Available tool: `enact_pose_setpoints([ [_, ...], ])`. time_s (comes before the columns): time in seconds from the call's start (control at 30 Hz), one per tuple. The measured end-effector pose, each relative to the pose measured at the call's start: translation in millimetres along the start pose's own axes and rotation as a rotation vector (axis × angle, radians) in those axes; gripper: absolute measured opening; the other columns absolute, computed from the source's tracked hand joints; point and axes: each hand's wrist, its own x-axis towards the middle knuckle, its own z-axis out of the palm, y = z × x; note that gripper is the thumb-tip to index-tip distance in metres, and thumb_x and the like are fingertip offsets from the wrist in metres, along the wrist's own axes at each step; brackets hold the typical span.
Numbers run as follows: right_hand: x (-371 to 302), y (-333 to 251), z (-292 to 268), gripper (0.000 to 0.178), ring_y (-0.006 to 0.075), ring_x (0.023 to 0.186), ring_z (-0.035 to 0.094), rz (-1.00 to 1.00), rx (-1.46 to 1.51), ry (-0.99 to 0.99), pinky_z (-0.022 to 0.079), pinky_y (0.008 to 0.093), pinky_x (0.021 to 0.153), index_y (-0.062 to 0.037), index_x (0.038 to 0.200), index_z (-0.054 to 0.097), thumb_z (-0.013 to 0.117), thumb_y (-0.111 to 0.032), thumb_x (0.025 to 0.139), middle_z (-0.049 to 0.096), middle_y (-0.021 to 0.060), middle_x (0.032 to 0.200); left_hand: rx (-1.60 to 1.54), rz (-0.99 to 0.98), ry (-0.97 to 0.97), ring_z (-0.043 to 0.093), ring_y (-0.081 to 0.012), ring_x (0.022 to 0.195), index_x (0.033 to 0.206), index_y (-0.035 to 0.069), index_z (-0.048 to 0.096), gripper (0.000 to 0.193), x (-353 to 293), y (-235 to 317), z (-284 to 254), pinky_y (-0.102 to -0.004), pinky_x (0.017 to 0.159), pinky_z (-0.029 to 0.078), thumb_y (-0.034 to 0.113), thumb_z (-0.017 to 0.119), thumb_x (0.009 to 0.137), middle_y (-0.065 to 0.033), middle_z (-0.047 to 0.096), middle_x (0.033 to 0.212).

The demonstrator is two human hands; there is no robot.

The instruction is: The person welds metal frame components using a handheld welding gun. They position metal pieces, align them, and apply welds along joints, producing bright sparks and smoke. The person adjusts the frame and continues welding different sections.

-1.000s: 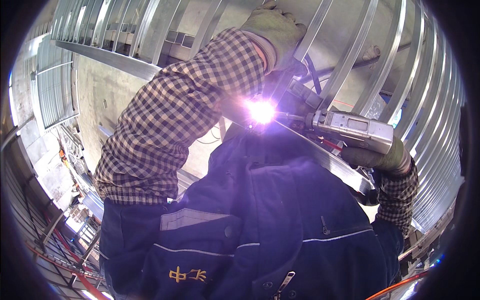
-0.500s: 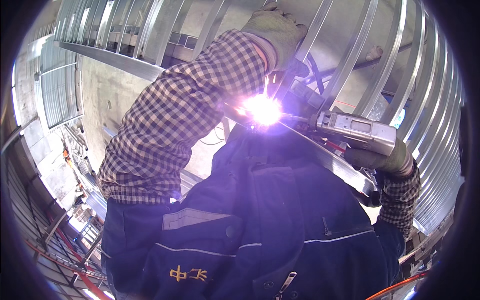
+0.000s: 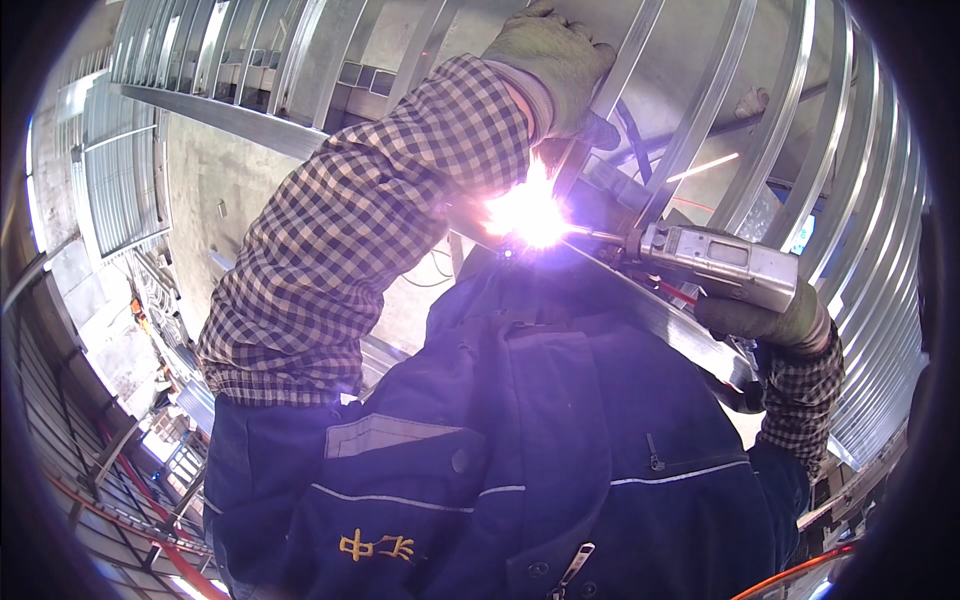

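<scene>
A silver welding gun point(image 3: 725, 262) is gripped in my gloved right hand point(image 3: 765, 318), its slim nozzle pointing left into a blinding white-violet flare point(image 3: 528, 215). The glare hides the exact spot under the tip. Beyond the flare, my gloved left hand point(image 3: 555, 72) is closed over a metal bar point(image 3: 628, 58) of a slatted frame; its fingertips are partly out of sight. Just below the flare, a wider metal beam point(image 3: 672, 325) slants down to the right, close to my dark jacket point(image 3: 520, 450).
Rows of parallel metal bars point(image 3: 790, 120) spread across the top and right. A metal rail point(image 3: 220, 118) edges the slats at upper left, above a concrete floor point(image 3: 205, 185). More slatted metal panels point(image 3: 118, 170) lie farther left. An orange cable point(image 3: 800, 572) curves at lower right.
The flare is larger, and a spark streak now shows to its right. My right hand and the welding gun have shifted very slightly right. My left hand stays on the bar.
</scene>
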Motion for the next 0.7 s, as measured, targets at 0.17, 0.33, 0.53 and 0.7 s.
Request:
enact_pose_setpoints([
  [0.17, -5.8, -3.0, 1.1, 0.072, 0.0100, 0.079, 0.067, 0.074, 0.012, 0.042, 0.055, 0.0274, 0.067, -0.0019, 0.157, 0.059, 0.089, -0.009, 0.092, 0.077, 0.0056, 0.105, 0.024, 0.002, 0.013, 0.060, -0.0295, 0.142, 0.146, 0.017, 0.066, 0.089, 5.7, -1.6, 4.9, -0.0461, 0.133, 0.031, 0.075, 0.080, 0.080, -0.0100, 0.068, 0.141],
  [0.33, -3.7, 6.6, -1.3, 0.072, 0.0101, 0.078, 0.067, 0.026, 0.048, 0.013, 0.055, 0.0269, 0.065, -0.0024, 0.156, 0.060, 0.090, -0.009, 0.091, 0.077, 0.0062, 0.105, -0.029, 0.025, -0.038, 0.060, -0.0294, 0.142, 0.146, 0.017, 0.066, 0.091, 8.2, -4.1, 3.3, -0.0460, 0.132, 0.033, 0.077, 0.081, 0.079, -0.0098, 0.068, 0.141],
  [0.53, -7.5, 7.3, -3.9, 0.071, 0.0105, 0.077, 0.068, 0.075, 0.071, 0.016, 0.054, 0.0268, 0.064, -0.0023, 0.155, 0.062, 0.090, -0.010, 0.090, 0.078, 0.0059, 0.102, 0.048, 0.003, 0.028, 0.060, -0.0286, 0.142, 0.148, 0.017, 0.065, 0.092, 6.8, -1.3, 6.0, -0.0453, 0.132, 0.033, 0.078, 0.079, 0.081, -0.0090, 0.068, 0.140],
  [0.7, -8.4, 1.3, -2.0, 0.071, 0.0106, 0.078, 0.068, 0.123, 0.076, 0.034, 0.055, 0.0267, 0.065, -0.0023, 0.154, 0.062, 0.092, -0.011, 0.089, 0.078, 0.0060, 0.103, -0.006, 0.003, -0.049, 0.059, -0.0285, 0.144, 0.152, 0.018, 0.061, 0.096, 7.7, -2.0, 3.7, -0.0448, 0.133, 0.032, 0.080, 0.078, 0.081, -0.0088, 0.067, 0.143],
])
